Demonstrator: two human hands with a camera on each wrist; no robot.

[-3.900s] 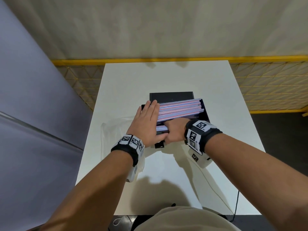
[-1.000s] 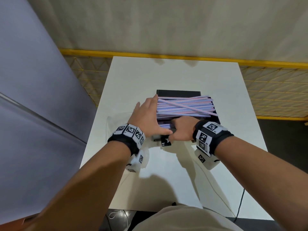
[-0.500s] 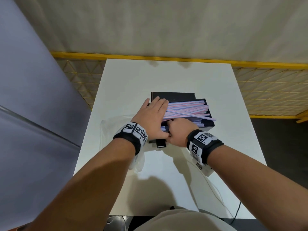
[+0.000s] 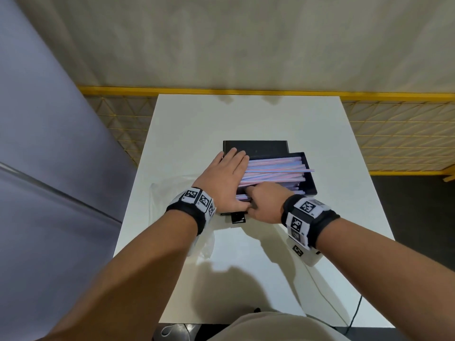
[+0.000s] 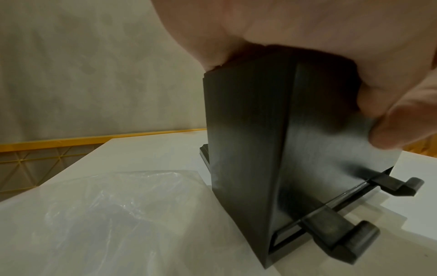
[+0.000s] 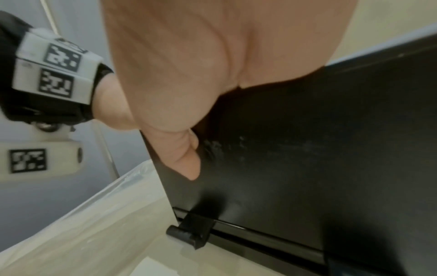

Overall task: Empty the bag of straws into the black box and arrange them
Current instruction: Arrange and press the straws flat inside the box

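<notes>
The black box (image 4: 310, 185) stands mid-table, filled with pink and blue straws (image 4: 275, 177) lying left to right. One straw (image 4: 304, 170) lies on top and pokes past the right rim. My left hand (image 4: 226, 178) lies flat with straight fingers over the straws' left ends and the box's left corner (image 5: 248, 149). My right hand (image 4: 264, 200) grips the front wall (image 6: 307, 149), its thumb (image 6: 187, 160) on the outside and its fingers curled over the rim out of sight. The empty clear bag (image 4: 172, 193) lies flat on the table, left of the box.
The box's black lid (image 4: 256, 147) lies flat just behind it. Black clip-like feet (image 5: 354, 235) jut from the box's base toward me. The white table (image 4: 246, 114) ends at a yellow mesh fence (image 4: 394, 134). A grey panel rises on the left.
The crossed straws have settled into nearly parallel rows, with one still sticking out to the right. My left hand has come flat over their left ends; my right hand stays at the front wall.
</notes>
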